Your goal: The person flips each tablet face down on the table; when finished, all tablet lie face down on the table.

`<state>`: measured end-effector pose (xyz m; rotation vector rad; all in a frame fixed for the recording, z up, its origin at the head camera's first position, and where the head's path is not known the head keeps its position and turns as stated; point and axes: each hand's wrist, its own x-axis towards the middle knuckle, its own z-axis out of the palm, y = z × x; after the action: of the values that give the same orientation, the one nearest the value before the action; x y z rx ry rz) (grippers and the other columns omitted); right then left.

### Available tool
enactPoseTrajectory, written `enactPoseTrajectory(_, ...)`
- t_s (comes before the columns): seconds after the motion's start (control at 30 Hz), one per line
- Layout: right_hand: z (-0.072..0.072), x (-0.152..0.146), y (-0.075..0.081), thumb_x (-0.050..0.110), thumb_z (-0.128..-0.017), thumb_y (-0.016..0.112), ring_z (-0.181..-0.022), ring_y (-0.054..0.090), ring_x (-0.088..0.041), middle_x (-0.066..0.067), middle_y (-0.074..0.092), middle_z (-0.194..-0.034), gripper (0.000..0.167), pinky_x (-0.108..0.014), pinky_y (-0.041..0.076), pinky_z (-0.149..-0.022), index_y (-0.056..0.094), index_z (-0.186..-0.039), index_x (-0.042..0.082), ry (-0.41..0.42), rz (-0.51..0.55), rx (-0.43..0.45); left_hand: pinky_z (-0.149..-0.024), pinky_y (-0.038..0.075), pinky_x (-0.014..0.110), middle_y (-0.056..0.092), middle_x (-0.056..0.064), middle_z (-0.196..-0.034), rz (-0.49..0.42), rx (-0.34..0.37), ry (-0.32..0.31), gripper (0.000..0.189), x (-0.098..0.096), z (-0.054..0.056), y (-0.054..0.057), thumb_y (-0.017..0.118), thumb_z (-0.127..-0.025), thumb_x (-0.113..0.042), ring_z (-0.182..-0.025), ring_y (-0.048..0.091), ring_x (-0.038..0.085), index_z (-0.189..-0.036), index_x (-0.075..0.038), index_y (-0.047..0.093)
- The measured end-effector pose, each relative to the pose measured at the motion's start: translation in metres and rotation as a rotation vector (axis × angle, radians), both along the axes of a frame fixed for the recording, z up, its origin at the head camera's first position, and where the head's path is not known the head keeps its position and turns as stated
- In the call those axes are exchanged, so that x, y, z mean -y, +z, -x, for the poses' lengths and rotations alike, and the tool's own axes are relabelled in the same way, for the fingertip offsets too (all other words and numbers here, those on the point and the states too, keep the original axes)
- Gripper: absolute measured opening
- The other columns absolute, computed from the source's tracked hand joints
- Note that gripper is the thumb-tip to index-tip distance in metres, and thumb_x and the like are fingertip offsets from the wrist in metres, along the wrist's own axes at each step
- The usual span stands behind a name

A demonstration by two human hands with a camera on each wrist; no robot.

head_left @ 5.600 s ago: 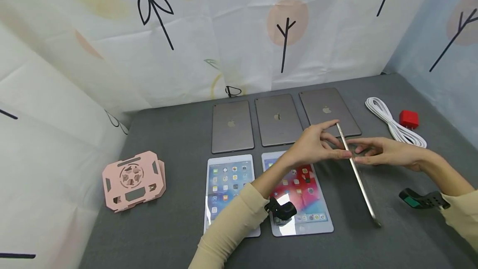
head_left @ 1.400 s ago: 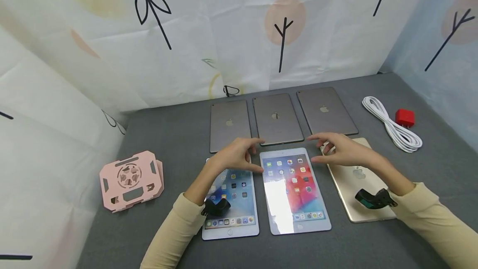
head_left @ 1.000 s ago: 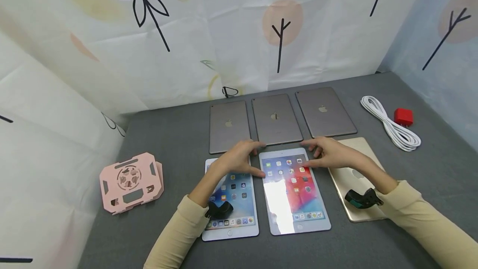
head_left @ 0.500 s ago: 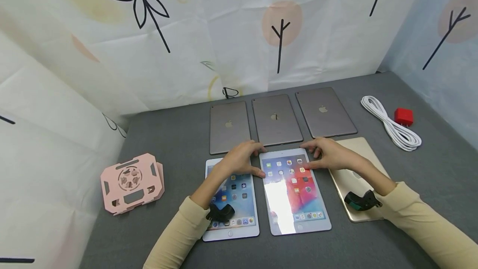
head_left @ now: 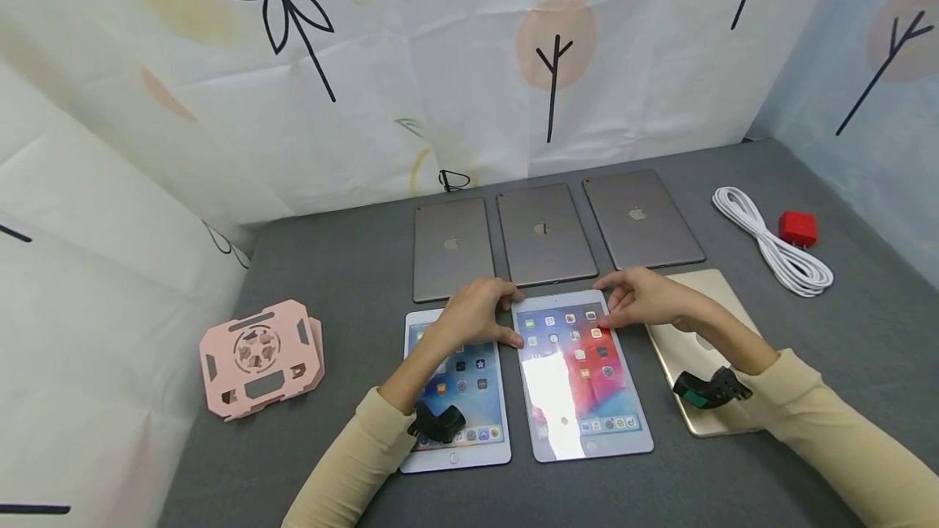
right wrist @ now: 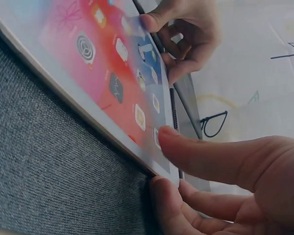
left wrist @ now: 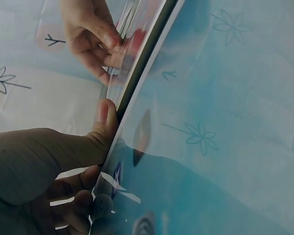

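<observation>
Gripping red-screened tablet (head_left: 587, 381) on table (head_left: 352, 332) by top corners: left hand (head_left: 477, 312), right hand (head_left: 645, 300), fingers clamped on it. Grey tablets (head_left: 546, 243) (three), gold tablet (head_left: 685, 349): back-up, presumably done. Red-screened tablet, blue-screened tablet (head_left: 478, 407): screen-up, presumably outstanding.

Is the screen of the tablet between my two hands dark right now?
No, the tablet is lit up in the head view, showing rows of app icons.

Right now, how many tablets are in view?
6. Back row: left gray tablet, middle gray tablet, right gray tablet; front row: left lit tablet, middle lit tablet, right gold tablet.
</observation>
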<state>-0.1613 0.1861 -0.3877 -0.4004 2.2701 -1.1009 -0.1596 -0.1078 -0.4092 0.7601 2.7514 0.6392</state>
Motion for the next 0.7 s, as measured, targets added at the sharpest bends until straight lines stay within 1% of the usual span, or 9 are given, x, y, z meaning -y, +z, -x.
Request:
enactPoseTrajectory(0.1,0.002,-0.003,-0.001,0.013,-0.09,0.078,-0.081,0.06,-0.014,-0.01,0.061,-0.095,0.071,-0.025,0.051,-0.071,0.041,-0.143,-0.018,-0.004,0.058,0.062,-0.072,0.04,0.025,0.067,0.002,-0.101,-0.003,0.0,0.007,0.065,-0.001,-0.001,0.001,0.095,-0.069,-0.037,-0.084,0.052,0.013,-0.124,-0.011,0.072)
enactPoseTrajectory(0.27,0.002,-0.01,-0.004,0.009,-0.091,0.076,-0.082,0.057,-0.012,-0.008,0.058,-0.095,0.073,-0.024,0.051,-0.074,0.036,-0.146,-0.017,-0.024,0.145,0.133,-0.073,0.041,0.025,0.068,0.002,-0.102,0.001,-0.006,0.016,0.064,-0.001,-0.001,0.001,0.095,-0.069,-0.038,-0.084,0.053,0.013,-0.123,-0.011,0.072)
enactPoseTrajectory(0.37,0.002,-0.014,-0.007,0.007,-0.091,0.075,-0.086,0.061,-0.011,-0.007,0.058,-0.097,0.075,-0.023,0.052,-0.079,0.031,-0.148,-0.014,-0.029,0.212,0.183,-0.073,0.042,0.024,0.069,0.001,-0.102,0.001,-0.009,0.018,0.064,-0.002,-0.002,0.001,0.095,-0.069,-0.039,-0.084,0.054,0.012,-0.123,-0.012,0.073)
enactPoseTrajectory(0.43,0.002,-0.017,-0.008,0.005,-0.092,0.074,-0.09,0.065,-0.011,-0.006,0.059,-0.098,0.076,-0.023,0.053,-0.084,0.027,-0.149,-0.012,-0.037,0.278,0.218,-0.072,0.041,0.024,0.069,0.0,-0.1,-0.01,-0.007,0.014,0.064,-0.003,-0.003,0.002,0.095,-0.069,-0.039,-0.083,0.053,0.011,-0.124,-0.013,0.072)
enactPoseTrajectory(0.5,0.001,-0.02,-0.008,0.004,-0.093,0.071,-0.096,0.068,-0.012,-0.005,0.063,-0.103,0.076,-0.024,0.054,-0.089,0.024,-0.15,-0.011,-0.04,0.348,0.242,-0.071,0.04,0.024,0.069,-0.001,-0.097,-0.025,-0.007,0.01,0.064,-0.004,-0.003,0.002,0.095,-0.07,-0.039,-0.081,0.053,0.011,-0.124,-0.013,0.072)
enactPoseTrajectory(0.6,0.0,-0.024,-0.007,0.003,-0.096,0.068,-0.102,0.069,-0.013,-0.002,0.067,-0.111,0.075,-0.025,0.056,-0.092,0.022,-0.153,-0.009,-0.04,0.419,0.23,-0.07,0.039,0.023,0.068,-0.002,-0.093,-0.043,-0.012,0.011,0.064,-0.006,-0.003,0.001,0.095,-0.07,-0.038,-0.078,0.051,0.009,-0.125,-0.013,0.072)
enactPoseTrajectory(0.7,-0.002,-0.027,-0.005,0.005,-0.098,0.065,-0.105,0.069,-0.015,0.001,0.068,-0.115,0.071,-0.027,0.057,-0.093,0.023,-0.153,-0.008,-0.034,0.437,0.197,-0.07,0.038,0.022,0.068,-0.002,-0.09,-0.061,-0.009,0.012,0.065,-0.01,-0.003,-0.001,0.094,-0.071,-0.036,-0.076,0.05,0.009,-0.127,-0.012,0.071)
